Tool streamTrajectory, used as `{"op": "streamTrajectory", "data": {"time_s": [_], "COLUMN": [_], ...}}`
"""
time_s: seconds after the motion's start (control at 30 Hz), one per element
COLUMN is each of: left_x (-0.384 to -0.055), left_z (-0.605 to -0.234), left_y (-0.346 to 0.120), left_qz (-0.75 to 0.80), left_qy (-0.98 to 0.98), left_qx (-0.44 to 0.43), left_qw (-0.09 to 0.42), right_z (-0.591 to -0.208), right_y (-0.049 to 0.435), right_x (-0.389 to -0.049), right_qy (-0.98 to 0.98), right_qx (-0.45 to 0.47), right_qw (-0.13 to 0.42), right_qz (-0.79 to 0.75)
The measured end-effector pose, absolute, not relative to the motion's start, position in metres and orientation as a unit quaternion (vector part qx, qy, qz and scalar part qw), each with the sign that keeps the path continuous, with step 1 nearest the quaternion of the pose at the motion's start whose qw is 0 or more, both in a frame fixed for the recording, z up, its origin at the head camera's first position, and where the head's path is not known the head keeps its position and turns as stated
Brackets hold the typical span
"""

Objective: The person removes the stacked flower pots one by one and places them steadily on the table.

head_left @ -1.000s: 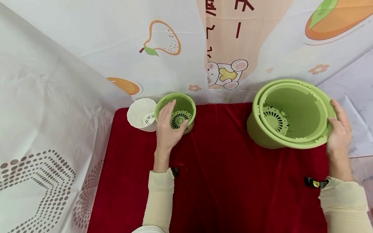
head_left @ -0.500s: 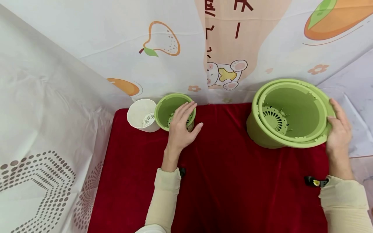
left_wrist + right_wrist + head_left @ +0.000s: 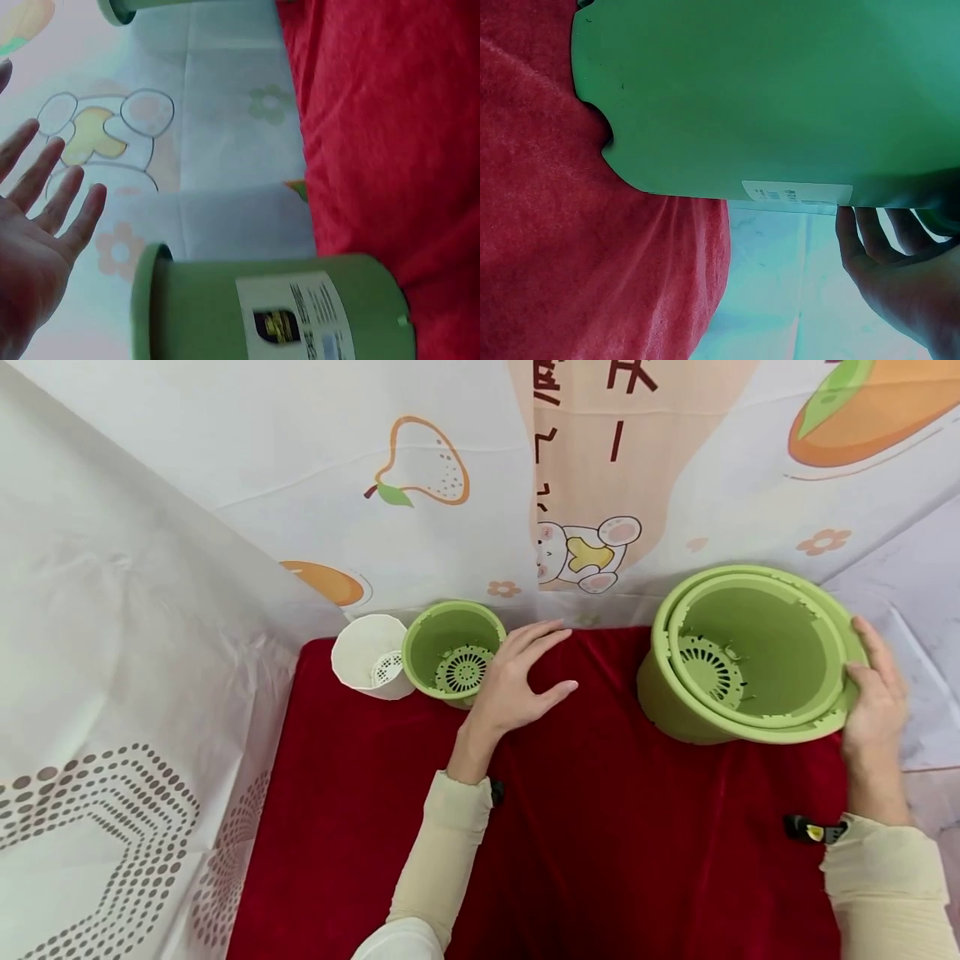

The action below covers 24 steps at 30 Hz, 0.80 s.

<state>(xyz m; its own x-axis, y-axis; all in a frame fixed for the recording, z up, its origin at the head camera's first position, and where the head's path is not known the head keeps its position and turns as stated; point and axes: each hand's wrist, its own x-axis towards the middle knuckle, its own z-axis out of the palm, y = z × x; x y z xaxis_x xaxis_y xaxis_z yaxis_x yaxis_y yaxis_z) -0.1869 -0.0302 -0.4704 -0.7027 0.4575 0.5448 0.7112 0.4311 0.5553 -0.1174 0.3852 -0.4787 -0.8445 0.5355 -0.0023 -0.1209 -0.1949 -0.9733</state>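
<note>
On the right of the head view stands a large green flower pot (image 3: 678, 714) with another green flower pot (image 3: 780, 635) nested inside it. My right hand (image 3: 876, 710) grips the outer pot's rim at its right side, thumb at the edge. In the right wrist view, fingers (image 3: 870, 232) lie along the wall of the outer pot. A small green flower pot (image 3: 427, 647) with a slotted bottom is left of centre. My left hand (image 3: 513, 685) is just right of it, fingers spread and holding nothing, overlapping its rim. The left wrist view shows this pot's label (image 3: 300, 322).
A white pot (image 3: 360, 652) with a perforated bottom stands beside the small green pot, at its left. Red cloth (image 3: 600, 827) covers the table. Printed white sheeting (image 3: 450, 552) rises close behind the pots, and more hangs on the left and right.
My left hand has moved right from over the small green pot to its right side, with fingers spread. The right hand and the pots have stayed in place.
</note>
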Motion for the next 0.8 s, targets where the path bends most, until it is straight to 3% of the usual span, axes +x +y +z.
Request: {"op": "streamTrajectory", "data": {"time_s": [0.8], "left_x": [-0.194], "left_z": [-0.452], "left_y": [0.026], "left_qz": [-0.351], "left_qy": [-0.836], "left_qx": [-0.413], "left_qw": [0.081], "right_z": [-0.48], "right_y": [0.387], "right_x": [-0.119], "right_qy": [-0.562], "right_qx": [-0.162], "right_qw": [0.224], "right_qz": [0.78]}}
